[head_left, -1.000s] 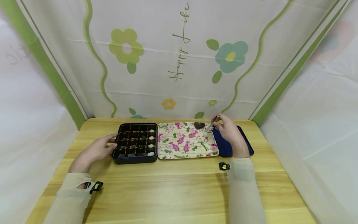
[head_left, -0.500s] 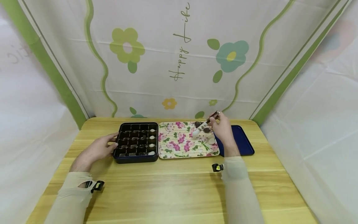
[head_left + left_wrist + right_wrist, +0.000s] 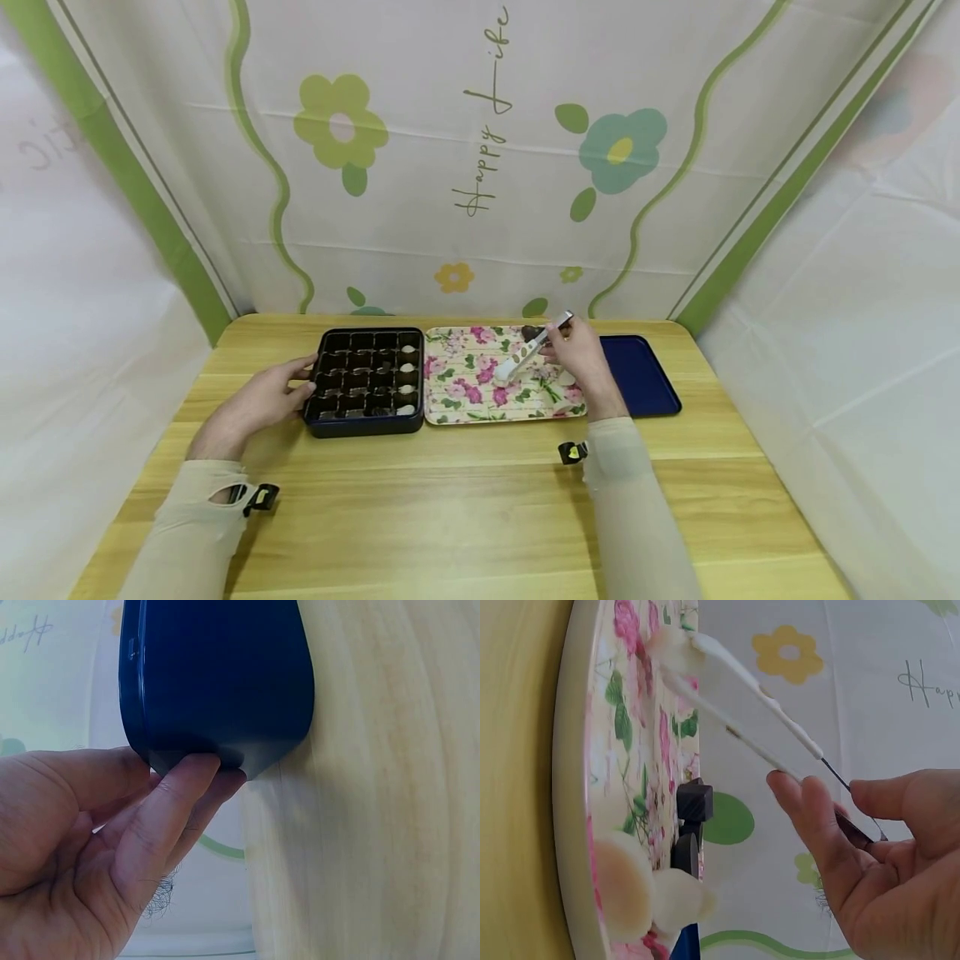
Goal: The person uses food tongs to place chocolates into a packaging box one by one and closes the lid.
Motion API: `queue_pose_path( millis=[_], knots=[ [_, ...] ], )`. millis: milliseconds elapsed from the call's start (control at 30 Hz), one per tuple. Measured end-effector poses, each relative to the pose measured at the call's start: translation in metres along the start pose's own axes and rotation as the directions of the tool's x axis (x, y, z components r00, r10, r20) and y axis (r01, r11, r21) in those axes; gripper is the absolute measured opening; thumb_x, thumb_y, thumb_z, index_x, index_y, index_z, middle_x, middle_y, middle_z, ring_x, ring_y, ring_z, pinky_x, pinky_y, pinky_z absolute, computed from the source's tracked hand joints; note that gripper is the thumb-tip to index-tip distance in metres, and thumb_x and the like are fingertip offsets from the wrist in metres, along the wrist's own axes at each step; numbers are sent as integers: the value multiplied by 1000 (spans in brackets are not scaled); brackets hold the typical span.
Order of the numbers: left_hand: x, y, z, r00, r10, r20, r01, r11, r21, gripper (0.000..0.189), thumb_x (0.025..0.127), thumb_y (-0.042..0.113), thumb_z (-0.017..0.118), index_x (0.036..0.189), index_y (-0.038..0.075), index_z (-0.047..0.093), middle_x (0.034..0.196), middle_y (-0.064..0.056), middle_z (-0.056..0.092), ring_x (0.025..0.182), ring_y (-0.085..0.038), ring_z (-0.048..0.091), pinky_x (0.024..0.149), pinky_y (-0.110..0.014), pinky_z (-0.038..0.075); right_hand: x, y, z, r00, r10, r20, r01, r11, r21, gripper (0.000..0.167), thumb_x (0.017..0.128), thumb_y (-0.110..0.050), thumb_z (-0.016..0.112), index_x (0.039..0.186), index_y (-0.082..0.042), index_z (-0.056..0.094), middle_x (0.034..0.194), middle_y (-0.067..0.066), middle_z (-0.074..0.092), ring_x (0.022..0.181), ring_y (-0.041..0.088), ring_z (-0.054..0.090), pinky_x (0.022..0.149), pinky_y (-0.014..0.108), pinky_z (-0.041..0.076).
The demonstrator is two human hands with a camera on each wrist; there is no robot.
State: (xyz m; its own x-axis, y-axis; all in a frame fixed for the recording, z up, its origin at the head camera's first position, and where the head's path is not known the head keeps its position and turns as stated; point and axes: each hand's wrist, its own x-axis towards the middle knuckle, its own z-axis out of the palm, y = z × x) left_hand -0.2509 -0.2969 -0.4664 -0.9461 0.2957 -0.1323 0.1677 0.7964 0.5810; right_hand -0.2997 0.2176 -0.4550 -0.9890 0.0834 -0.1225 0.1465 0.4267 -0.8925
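Observation:
My right hand (image 3: pixel 581 358) pinches a pair of white-armed tongs (image 3: pixel 528 350). In the right wrist view, a small whitish piece (image 3: pixel 676 649) sits between their tips, blurred, above the floral tray (image 3: pixel 461 408). My left hand (image 3: pixel 262 404) touches the left side of a dark blue box (image 3: pixel 363 428), its fingertips against the wall near a corner in the left wrist view. Inside is a black divided insert (image 3: pixel 362 342). White pieces (image 3: pixel 407 368) stand in its right column, with some dark ones beside them.
Dark pieces (image 3: pixel 694 801) and pale rounded pieces (image 3: pixel 621 883) lie on the tray's right part. A blue lid (image 3: pixel 643 379) rests on the wooden table (image 3: pixel 450 508) to the right. Printed fabric walls (image 3: pixel 420 167) stand behind and at both sides.
My right hand has moved left with the tongs, from the tray's right end toward its middle, carrying the whitish piece. My left hand stays against the box.

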Motion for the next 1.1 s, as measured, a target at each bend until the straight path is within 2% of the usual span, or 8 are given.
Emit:
queue_pose_path(
  millis=[133, 267, 367, 467, 500, 567, 767, 1100],
  knots=[
    [0, -1, 0, 1000, 8, -3, -8, 1000, 1, 65, 120, 7, 61, 175, -16, 36, 156, -52, 60, 100, -32, 85, 78, -37, 67, 0, 1, -5, 997, -69, 23, 70, 996, -47, 47, 128, -30, 53, 158, 6, 54, 154, 35, 64, 133, 51, 80, 109, 47, 73],
    [-1, -1, -1, 1000, 14, -9, -14, 1000, 7, 64, 120, 7, 62, 174, -16, 37, 156, -52, 60, 108, -40, 85, 82, -42, 69, -4, -8, -5, 976, -205, 68, 213, 967, -141, 38, 126, -30, 59, 150, 0, 61, 151, 30, 67, 129, 52, 80, 107, 54, 73],
    [-1, -1, -1, 1000, 13, -7, -13, 1000, 4, 65, 120, 7, 62, 174, -17, 36, 156, -52, 60, 108, -40, 85, 82, -42, 69, -10, -18, -2, 950, -301, 88, 314, 904, -290, 30, 124, -33, 64, 141, -8, 67, 144, 21, 74, 128, 45, 80, 107, 59, 72],
    [-1, -1, -1, 1000, 6, 0, -6, 1000, -6, 65, 120, 7, 61, 175, -16, 35, 157, -52, 59, 99, -32, 84, 78, -37, 67, -17, -27, 2, 928, -360, 93, 365, 833, -416, 24, 122, -34, 68, 132, -13, 71, 132, 14, 80, 125, 39, 81, 105, 60, 70],
    [-1, -1, 0, 1000, 3, 2, -3, 1000, -10, 65, 120, 7, 61, 176, -16, 34, 157, -52, 58, 96, -29, 84, 77, -36, 67, -19, -30, 3, 923, -372, 97, 375, 815, -441, 22, 121, -34, 69, 130, -14, 71, 128, 13, 81, 125, 39, 81, 104, 60, 70],
    [0, -1, 0, 1000, -1, 6, 1, 1000, -16, 66, 121, 7, 61, 176, -15, 33, 158, -52, 58, 91, -25, 82, 75, -34, 66, -22, -33, 6, 918, -382, 105, 386, 799, -461, 19, 121, -33, 71, 126, -14, 71, 122, 12, 81, 121, 38, 83, 98, 58, 71],
    [0, -2, 0, 1000, -5, 7, 5, 1000, -24, 66, 121, 7, 60, 177, -15, 33, 158, -52, 57, 89, -23, 82, 75, -33, 66, -28, -37, 10, 915, -383, 124, 394, 785, -478, 20, 121, -36, 70, 122, -16, 69, 115, 9, 82, 112, 34, 84, 85, 50, 70],
    [1, -3, 0, 1000, 5, 0, -5, 1000, -5, 65, 120, 7, 61, 176, -15, 35, 157, -52, 59, 91, -24, 82, 76, -35, 65, -28, -37, 15, 916, -383, 121, 392, 787, -476, 18, 120, -34, 71, 123, -16, 70, 113, 9, 84, 105, 31, 84, 83, 47, 70]
  ],
)
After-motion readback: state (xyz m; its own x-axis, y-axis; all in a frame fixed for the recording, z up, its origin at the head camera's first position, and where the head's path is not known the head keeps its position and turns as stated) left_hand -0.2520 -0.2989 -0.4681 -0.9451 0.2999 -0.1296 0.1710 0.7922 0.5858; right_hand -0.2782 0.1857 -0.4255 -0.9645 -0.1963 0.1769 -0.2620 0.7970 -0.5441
